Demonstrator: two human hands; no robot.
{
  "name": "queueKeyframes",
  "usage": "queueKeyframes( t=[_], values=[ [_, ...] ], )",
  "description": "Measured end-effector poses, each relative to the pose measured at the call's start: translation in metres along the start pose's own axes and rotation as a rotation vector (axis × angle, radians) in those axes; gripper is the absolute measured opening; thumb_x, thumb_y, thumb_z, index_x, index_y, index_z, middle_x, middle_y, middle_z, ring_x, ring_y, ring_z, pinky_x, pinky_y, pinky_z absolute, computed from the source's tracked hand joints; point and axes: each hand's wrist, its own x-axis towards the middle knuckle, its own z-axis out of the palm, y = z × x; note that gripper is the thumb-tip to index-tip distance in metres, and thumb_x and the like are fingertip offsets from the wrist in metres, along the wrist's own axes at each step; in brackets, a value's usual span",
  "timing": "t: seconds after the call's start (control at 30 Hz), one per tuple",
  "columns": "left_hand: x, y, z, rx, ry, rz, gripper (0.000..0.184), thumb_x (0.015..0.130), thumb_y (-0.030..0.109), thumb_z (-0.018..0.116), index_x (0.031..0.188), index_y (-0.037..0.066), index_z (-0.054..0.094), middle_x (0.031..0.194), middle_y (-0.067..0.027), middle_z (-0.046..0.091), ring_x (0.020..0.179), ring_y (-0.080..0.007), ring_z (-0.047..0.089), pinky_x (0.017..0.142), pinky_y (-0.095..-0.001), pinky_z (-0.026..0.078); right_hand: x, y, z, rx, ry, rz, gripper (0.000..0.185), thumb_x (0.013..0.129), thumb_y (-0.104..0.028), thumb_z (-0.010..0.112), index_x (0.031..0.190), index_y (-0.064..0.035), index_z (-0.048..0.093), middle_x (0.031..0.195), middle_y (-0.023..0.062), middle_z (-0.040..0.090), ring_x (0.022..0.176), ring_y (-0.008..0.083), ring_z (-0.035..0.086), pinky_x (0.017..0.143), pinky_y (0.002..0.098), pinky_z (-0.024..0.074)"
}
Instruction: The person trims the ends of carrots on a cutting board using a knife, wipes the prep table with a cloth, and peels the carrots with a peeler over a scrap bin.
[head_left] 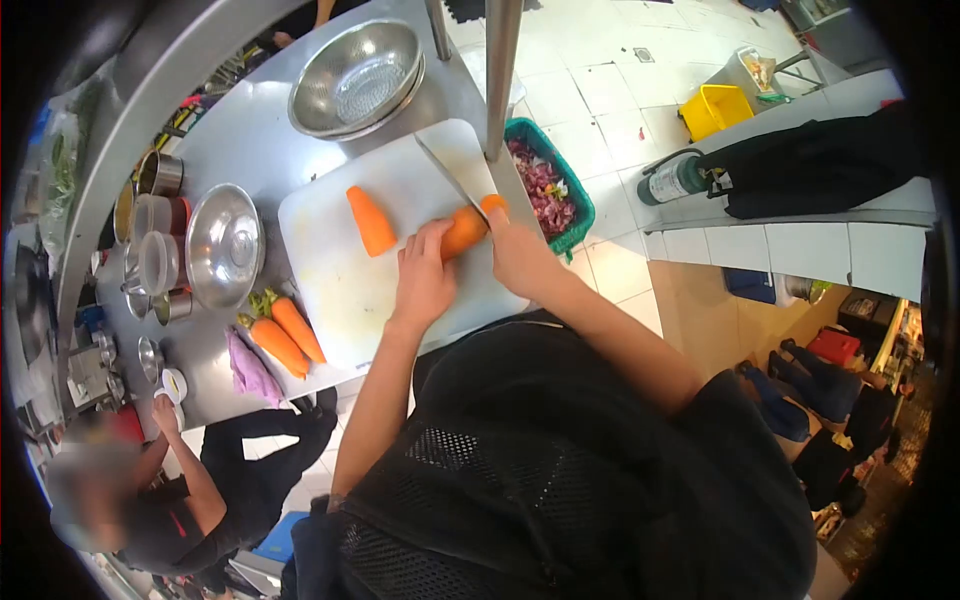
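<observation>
Cutting step, apparently; left hand (424, 275) curled, fingers partly closed over the carrot (462, 237) between both hands; right hand (526, 262) closed round the knife (454, 176), lying across it; next stroke likely calls for left fingertips tucked clear.

Floor (575, 55): covered with white tiles, lit brightly | shiny metal table (235, 150): seen beside a metal pole (502, 80) | low wall (800, 245): lined with white tiles

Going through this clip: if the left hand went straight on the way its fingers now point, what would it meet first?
First the carrot that the left hand already touches; beyond it, probably the knife blade, though depth is hard to judge.
</observation>
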Motion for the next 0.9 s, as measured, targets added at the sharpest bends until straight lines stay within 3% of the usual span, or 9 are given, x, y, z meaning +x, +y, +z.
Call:
queueKeyframes(
  t=[0.07,0.2,0.3,0.37,0.47,0.77,0.9],
  values=[
    [0.007,0.018,0.008,0.121,0.054,-0.111,0.065,0.080,0.008,0.072,0.139,0.009,0.046,0.140,-0.0159,0.053,0.125,-0.0355,0.050,0.106,-0.0473,0.036,-0.001,0.009,0.011,0.027,0.084,-0.089,0.028,0.087,-0.002,0.052,0.113,0.0016,0.043,0.086,0.0316,0.066,0.084,0.0518,0.066,0.076,0.0574,0.0531],
    [0.041,0.036,0.001,0.226,0.036,-0.098,0.066,0.077,0.015,0.076,0.137,0.007,0.049,0.130,-0.0157,0.060,0.120,-0.0366,0.053,0.104,-0.0482,0.039,0.006,0.026,0.007,0.122,0.085,-0.078,0.028,0.091,-0.004,0.055,0.115,0.0038,0.042,0.084,0.0335,0.063,0.085,0.0512,0.065,0.073,0.0568,0.0492],
    [0.037,0.034,-0.033,0.011,0.172,-0.113,0.063,0.078,0.013,0.077,0.135,0.002,0.052,0.121,-0.0142,0.065,0.113,-0.0325,0.060,0.097,-0.0439,0.047,0.003,0.047,0.006,0.288,0.170,-0.170,0.026,0.092,-0.007,0.056,0.113,0.0027,0.044,0.085,0.0339,0.063,0.087,0.0519,0.063,0.075,0.0547,0.0483],
    [0.016,0.029,-0.054,-0.410,0.331,-0.261,0.059,0.081,0.007,0.077,0.135,0.000,0.054,0.118,-0.0141,0.066,0.108,-0.0257,0.065,0.092,-0.0377,0.052,-0.017,0.037,-0.014,0.281,0.156,-0.103,0.023,0.093,-0.008,0.055,0.111,0.0025,0.045,0.086,0.0342,0.063,0.087,0.0529,0.063,0.077,0.0577,0.0472],
    [-0.010,-0.019,-0.037,-0.662,0.205,-0.393,0.059,0.083,-0.001,0.075,0.138,0.002,0.052,0.121,-0.0147,0.065,0.108,-0.0213,0.066,0.094,-0.0335,0.052,-0.050,0.023,-0.036,0.269,0.115,0.013,0.022,0.094,-0.008,0.054,0.113,0.0023,0.046,0.085,0.0353,0.064,0.087,0.0538,0.062,0.078,0.0603,0.0465],
    [-0.020,-0.024,-0.027,-0.571,0.220,-0.280,0.059,0.080,-0.005,0.075,0.134,0.002,0.053,0.119,-0.0125,0.065,0.106,-0.0209,0.066,0.098,-0.0341,0.052,-0.067,0.009,-0.040,0.096,-0.074,-0.022,0.024,0.093,-0.005,0.051,0.114,0.0051,0.042,0.081,0.0358,0.063,0.082,0.0546,0.063,0.075,0.0611,0.0483],
    [-0.018,-0.016,-0.038,-0.512,0.148,-0.362,0.057,0.080,-0.005,0.074,0.134,0.001,0.054,0.124,-0.0120,0.062,0.111,-0.0191,0.064,0.099,-0.0339,0.052,-0.059,-0.005,-0.039,-0.041,-0.109,-0.030,0.023,0.092,-0.003,0.050,0.112,0.0053,0.041,0.081,0.0361,0.063,0.082,0.0547,0.063,0.075,0.0621,0.0480]
  ],
)
